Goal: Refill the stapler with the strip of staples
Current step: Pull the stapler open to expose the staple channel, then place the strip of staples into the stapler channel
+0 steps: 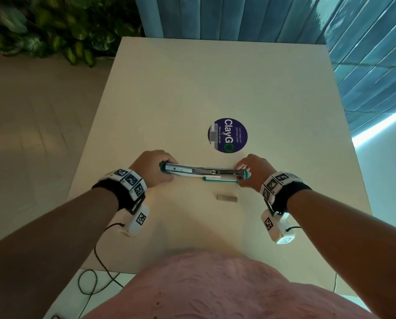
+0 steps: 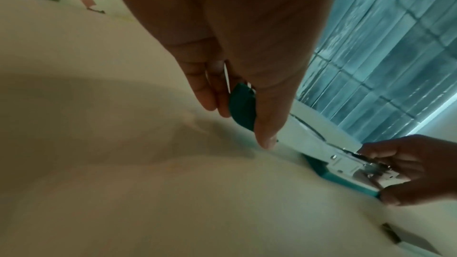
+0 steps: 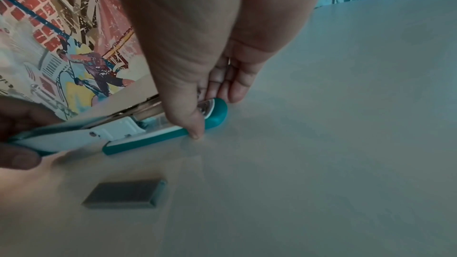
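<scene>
- The stapler (image 1: 203, 173), teal and white, lies swung fully open in a flat line at the centre of the head view, its metal staple channel facing up on the pale table (image 1: 169, 100).
- The left hand (image 1: 154, 166) grips the opened top arm at the left end, fingers and thumb curled round the teal tip; the left wrist view shows the thumb and fingers closed on that teal end.
- The right hand (image 1: 253, 170) pinches the base end at the right, thumb on the near edge and fingers on the far side, as the right wrist view shows.
- The step in hand appears to be opening and steadying the stapler; loading is not yet done.
- The strip of staples (image 1: 226, 198) lies loose on the table just below the stapler in the head view, right of centre, touched by neither hand.
- The next move likely calls for one hand to let go, pick up the strip and seat it legs-down in the channel while the other hand keeps the stapler flat; then the top arm must be closed.
- Above the stapler, right of centre, a round dark-blue sticker (image 1: 227, 135) reads "ClayGO", with smaller lines "Let's keep our pantries clean." and "Clean as you go".
- Both wrists carry bands with black-and-white square markers (image 1: 130, 180).
</scene>
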